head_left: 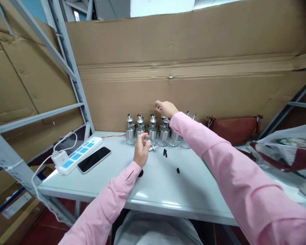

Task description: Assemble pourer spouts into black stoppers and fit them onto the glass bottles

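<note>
My right hand (167,109) is raised over a row of glass bottles with metal sleeves and pourer tops (152,131). Its fingers are pinched together, and a small dark-and-shiny bit shows at them, too small to name. Lower down, my left hand (142,149) hovers in front of the bottles, fingers loosely curled and apart, with nothing visible in it. Just beside its fingertips lies a metal pourer top (153,148) on the table. Small black pieces (165,153) lie to the right, with another black piece (177,170) closer to me. A round black item (140,173) is partly hidden by my left wrist.
On the left of the white table (153,190) are a phone (94,160) and a power strip (79,154) with a plugged-in charger. A brown bag (234,130) and a plastic bag (288,149) sit at the right. Cardboard (132,92) walls off the back.
</note>
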`<state>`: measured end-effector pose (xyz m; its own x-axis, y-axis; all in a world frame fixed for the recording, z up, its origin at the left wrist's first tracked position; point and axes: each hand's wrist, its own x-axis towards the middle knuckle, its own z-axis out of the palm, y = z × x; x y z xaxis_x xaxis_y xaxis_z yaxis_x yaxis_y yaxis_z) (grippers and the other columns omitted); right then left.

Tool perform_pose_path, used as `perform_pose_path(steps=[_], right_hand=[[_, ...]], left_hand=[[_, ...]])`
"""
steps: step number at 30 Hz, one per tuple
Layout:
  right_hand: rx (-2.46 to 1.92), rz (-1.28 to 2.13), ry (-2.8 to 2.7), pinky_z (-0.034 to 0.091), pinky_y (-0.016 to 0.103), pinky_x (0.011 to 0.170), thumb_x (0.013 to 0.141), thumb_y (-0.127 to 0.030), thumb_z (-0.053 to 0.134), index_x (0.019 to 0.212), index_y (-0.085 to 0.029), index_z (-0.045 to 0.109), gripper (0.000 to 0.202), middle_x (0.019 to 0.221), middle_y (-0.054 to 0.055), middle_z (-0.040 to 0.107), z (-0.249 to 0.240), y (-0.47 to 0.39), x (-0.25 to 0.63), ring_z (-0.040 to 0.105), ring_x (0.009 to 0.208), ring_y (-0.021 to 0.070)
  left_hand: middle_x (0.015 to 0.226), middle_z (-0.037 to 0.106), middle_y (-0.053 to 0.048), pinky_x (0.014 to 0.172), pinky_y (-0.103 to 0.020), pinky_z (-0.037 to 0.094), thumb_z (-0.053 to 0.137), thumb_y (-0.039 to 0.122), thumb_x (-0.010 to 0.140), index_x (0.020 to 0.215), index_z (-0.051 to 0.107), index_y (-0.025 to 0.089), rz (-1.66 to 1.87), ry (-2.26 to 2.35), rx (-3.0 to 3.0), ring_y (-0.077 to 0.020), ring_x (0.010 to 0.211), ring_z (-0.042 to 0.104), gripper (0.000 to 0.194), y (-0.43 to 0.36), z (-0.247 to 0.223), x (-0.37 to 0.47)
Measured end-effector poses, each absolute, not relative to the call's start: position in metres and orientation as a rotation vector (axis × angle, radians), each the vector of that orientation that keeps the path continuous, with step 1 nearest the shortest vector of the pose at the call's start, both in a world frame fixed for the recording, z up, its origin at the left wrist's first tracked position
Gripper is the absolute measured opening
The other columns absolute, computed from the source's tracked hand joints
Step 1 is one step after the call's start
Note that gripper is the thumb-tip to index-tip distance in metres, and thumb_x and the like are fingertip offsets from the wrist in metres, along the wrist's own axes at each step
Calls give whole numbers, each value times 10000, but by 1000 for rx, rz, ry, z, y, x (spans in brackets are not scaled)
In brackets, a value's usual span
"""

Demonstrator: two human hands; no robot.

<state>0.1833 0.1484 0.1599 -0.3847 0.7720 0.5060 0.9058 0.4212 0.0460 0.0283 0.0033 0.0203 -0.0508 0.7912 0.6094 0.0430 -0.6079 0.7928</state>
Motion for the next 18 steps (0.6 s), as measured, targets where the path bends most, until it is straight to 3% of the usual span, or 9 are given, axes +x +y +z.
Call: perform_pose_path(steps=[4,8,18], right_hand=[[-1473,-549,-2558,408,282,726,720,-159,611,826,-186,712,148,931,100,703,160,168,180,623,898,229],[-1476,-578,-2663,406,276,700,724,-174,617,885,-206,732,200,951,98,708,159,179,171,629,884,222],[-1466,-706,-2702,406,299,739,740,-178,603,828,-161,723,150,952,140,693,166,171,162,606,952,241]], left_hand=[[1052,500,-62,721,-273,461,458,298,845,1073,433,190,1704,925,1691,-116,747,550,254,2,21,29],[1074,497,-61,723,-267,451,450,268,851,1045,448,192,1649,931,1729,-115,761,552,208,-1,22,31],[1021,480,-49,704,-271,447,439,229,849,997,480,185,1680,924,1768,-113,730,545,160,-2,20,31]])
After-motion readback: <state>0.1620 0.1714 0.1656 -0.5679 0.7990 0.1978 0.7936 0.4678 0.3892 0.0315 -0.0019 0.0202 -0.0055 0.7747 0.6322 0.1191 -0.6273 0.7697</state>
